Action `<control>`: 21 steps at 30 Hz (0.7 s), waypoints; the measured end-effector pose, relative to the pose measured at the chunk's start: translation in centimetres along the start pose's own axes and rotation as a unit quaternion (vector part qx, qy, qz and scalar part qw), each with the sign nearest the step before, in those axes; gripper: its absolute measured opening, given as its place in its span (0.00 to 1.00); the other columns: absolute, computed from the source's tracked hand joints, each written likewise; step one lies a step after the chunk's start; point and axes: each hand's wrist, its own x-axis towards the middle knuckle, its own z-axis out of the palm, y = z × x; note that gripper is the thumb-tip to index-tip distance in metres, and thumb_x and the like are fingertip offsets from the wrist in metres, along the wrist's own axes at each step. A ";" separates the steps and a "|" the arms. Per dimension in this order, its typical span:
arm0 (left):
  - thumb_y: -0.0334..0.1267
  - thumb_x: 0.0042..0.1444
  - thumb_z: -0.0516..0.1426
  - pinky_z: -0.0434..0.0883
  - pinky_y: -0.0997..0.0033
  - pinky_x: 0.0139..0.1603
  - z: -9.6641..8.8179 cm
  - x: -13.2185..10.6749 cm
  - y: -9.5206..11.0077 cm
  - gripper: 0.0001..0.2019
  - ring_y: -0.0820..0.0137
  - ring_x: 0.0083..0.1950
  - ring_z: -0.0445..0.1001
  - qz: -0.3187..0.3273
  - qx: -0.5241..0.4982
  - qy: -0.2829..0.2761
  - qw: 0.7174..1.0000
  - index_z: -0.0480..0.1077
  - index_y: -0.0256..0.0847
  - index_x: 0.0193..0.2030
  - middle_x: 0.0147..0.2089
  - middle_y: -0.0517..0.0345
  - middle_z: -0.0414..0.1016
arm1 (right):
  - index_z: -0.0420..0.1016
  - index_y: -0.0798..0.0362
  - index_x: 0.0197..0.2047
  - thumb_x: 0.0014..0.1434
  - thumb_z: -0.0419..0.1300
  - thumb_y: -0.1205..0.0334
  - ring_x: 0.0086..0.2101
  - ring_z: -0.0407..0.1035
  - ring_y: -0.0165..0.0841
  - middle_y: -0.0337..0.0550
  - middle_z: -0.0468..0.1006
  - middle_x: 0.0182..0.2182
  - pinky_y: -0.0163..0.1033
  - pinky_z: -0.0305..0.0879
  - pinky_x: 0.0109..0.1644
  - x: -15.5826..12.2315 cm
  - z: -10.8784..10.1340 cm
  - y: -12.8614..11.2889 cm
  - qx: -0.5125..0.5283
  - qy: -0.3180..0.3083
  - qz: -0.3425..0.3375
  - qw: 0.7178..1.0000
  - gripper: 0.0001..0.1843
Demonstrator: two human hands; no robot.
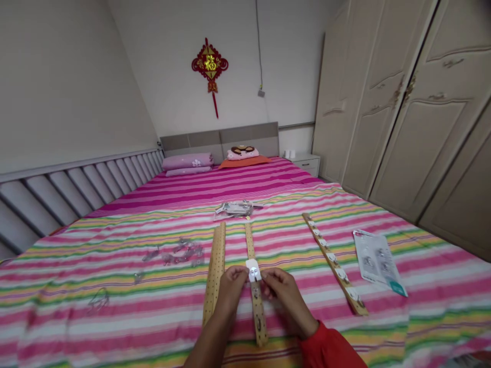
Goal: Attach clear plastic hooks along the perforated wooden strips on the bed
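My left hand (233,282) and my right hand (282,287) pinch the two side edges of a small white card (253,270) bearing a shiny silvery piece. The card lies over a narrow wooden strip (259,319) dotted with holes, and I cannot tell whether it touches the wood. Small metal pieces sit on the strip below the card. Just left of my left hand lies a wider perforated wooden board (215,273). Farther right, another wooden strip (333,261) carries a row of several white pieces with metal parts.
An opened blister pack (379,260) rests at the right of the striped bedsheet (126,306). Clear plastic bits (186,251) are scattered on the left. A plastic bag of small parts (236,208) lies beyond the strips. Folded bedding (187,162) is by the headboard.
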 end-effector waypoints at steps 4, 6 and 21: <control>0.41 0.36 0.63 0.59 0.77 0.23 0.6 1.4 -0.7 0.10 0.77 0.19 0.63 0.000 0.000 0.005 1.000 0.71 0.36 0.24 0.17 0.64 0.69 | 0.74 0.56 0.25 0.40 0.69 0.52 0.15 0.63 0.25 0.35 0.73 0.14 0.30 0.57 0.18 1.3 -0.1 0.7 0.002 0.007 -0.001 1.000 0.16; 0.40 0.37 0.62 0.61 0.76 0.24 0.7 2.0 -1.4 0.09 0.76 0.20 0.64 0.011 0.007 0.012 1.000 0.71 0.37 0.23 0.17 0.64 0.69 | 0.73 0.55 0.24 0.40 0.69 0.51 0.14 0.62 0.25 0.35 0.72 0.14 0.30 0.56 0.17 1.8 -0.1 1.4 0.000 0.014 -0.002 1.000 0.16; 0.36 0.36 0.59 0.65 0.73 0.28 0.9 5.6 -4.4 0.04 0.71 0.24 0.69 0.011 0.101 0.050 0.994 0.70 0.38 0.19 0.19 0.61 0.71 | 0.69 0.54 0.19 0.40 0.65 0.55 0.11 0.55 0.24 0.31 0.66 0.11 0.31 0.48 0.14 4.8 -0.7 4.5 -0.071 0.057 -0.014 0.996 0.12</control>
